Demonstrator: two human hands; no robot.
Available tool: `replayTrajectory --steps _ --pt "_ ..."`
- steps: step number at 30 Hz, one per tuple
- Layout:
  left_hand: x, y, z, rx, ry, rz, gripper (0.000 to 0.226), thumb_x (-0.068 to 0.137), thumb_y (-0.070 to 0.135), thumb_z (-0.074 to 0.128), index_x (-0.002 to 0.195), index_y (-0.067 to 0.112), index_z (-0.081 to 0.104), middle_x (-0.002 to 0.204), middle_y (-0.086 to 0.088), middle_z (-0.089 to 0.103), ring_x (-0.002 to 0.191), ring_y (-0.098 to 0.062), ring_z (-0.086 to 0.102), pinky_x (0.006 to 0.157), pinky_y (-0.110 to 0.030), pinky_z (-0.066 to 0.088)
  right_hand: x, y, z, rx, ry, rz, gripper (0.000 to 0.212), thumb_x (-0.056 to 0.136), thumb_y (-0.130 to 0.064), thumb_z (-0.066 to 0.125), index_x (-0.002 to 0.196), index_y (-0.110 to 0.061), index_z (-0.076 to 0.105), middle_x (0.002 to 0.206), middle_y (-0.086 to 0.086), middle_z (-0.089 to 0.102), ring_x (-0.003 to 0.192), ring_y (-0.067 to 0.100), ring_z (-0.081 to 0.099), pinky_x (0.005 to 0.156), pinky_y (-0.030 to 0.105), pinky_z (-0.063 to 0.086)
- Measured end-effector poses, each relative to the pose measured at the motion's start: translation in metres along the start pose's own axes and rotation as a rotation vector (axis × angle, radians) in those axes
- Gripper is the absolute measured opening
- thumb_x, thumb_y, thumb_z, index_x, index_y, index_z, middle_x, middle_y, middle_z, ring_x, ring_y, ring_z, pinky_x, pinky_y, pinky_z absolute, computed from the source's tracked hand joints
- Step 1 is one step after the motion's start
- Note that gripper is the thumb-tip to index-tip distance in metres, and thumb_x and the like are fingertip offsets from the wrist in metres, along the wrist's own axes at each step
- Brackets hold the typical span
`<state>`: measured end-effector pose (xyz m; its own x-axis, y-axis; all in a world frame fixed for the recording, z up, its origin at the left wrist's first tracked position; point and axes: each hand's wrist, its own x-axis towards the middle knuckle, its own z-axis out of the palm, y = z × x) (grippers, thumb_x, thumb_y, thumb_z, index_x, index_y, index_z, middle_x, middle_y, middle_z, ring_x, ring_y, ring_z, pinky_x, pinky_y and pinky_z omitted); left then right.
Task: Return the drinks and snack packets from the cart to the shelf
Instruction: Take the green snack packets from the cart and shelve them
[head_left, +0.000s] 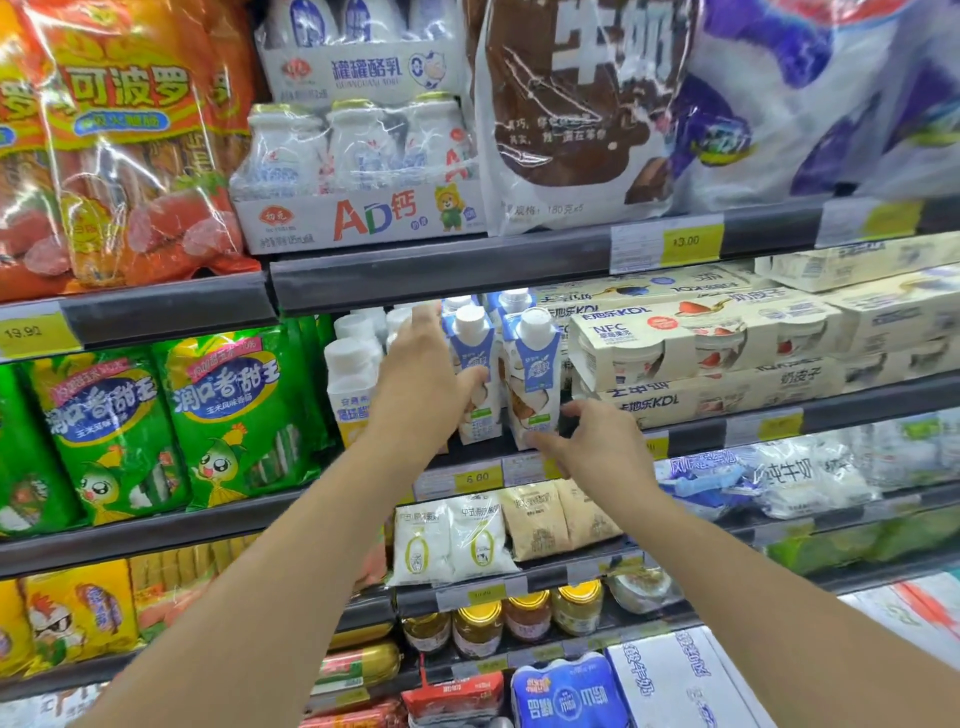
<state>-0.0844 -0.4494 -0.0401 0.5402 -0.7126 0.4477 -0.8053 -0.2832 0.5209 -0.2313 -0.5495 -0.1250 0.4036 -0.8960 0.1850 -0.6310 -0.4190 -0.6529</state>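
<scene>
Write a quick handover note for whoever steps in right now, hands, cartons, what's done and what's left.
Left hand: wrapped around the left blue-and-white drink carton, on the middle shelf.
Right hand: fingertips at the base of the right carton, grip unclear.
Both cartons stand upright at the shelf front, beside the white bottles.
Done: two cartons on the shelf.
Left: let go, square them up; the cart is out of view, so the remainder is unknown.

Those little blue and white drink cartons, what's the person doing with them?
The person is putting drinks back on a shop shelf. The left hand is wrapped around one blue and white carton, and the right hand touches the bottom of the second carton beside it. Both cartons stand upright at the shelf's front edge, between white bottles and yogurt packs.
</scene>
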Motion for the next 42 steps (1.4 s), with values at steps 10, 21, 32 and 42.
replayTrajectory --steps 10,21,32,42 --pt "0.023 0.009 -0.001 0.071 -0.159 -0.134 0.048 0.089 0.026 0.072 0.126 0.009 0.046 0.084 -0.014 0.072 0.056 -0.025 0.074 0.066 -0.042 0.063 0.000 -0.001 0.000 0.061 -0.026 -0.011 0.033 0.071 -0.057 0.075 0.086 -0.028 0.069 0.072 -0.009 0.068 0.072 0.015 0.068 0.066 0.037 0.057" --pt "0.024 0.013 -0.006 0.075 -0.215 -0.168 0.048 0.089 0.024 0.072 0.128 0.012 0.048 0.093 -0.015 0.068 0.072 -0.029 0.072 0.064 -0.046 0.063 0.004 -0.002 0.005 0.074 -0.007 0.000 0.029 0.073 -0.054 0.074 0.083 -0.028 0.067 0.072 -0.009 0.069 0.068 0.015 0.068 0.064 0.036 0.058" --pt "0.022 0.014 -0.011 0.047 -0.230 -0.161 0.047 0.092 0.017 0.069 0.131 0.009 0.046 0.087 -0.014 0.067 0.055 -0.024 0.067 0.060 -0.039 0.061 0.007 -0.003 0.007 0.025 0.032 -0.010 0.032 0.074 -0.056 0.072 0.082 -0.025 0.070 0.072 -0.010 0.065 0.071 0.016 0.064 0.061 0.033 0.054" --pt "0.024 0.014 -0.010 0.090 -0.224 -0.174 0.050 0.091 0.023 0.070 0.133 0.010 0.045 0.091 -0.016 0.068 0.067 -0.027 0.073 0.063 -0.042 0.063 0.007 -0.005 0.007 0.017 0.034 0.002 0.031 0.076 -0.055 0.071 0.085 -0.026 0.070 0.077 -0.009 0.065 0.074 0.015 0.063 0.063 0.033 0.054"
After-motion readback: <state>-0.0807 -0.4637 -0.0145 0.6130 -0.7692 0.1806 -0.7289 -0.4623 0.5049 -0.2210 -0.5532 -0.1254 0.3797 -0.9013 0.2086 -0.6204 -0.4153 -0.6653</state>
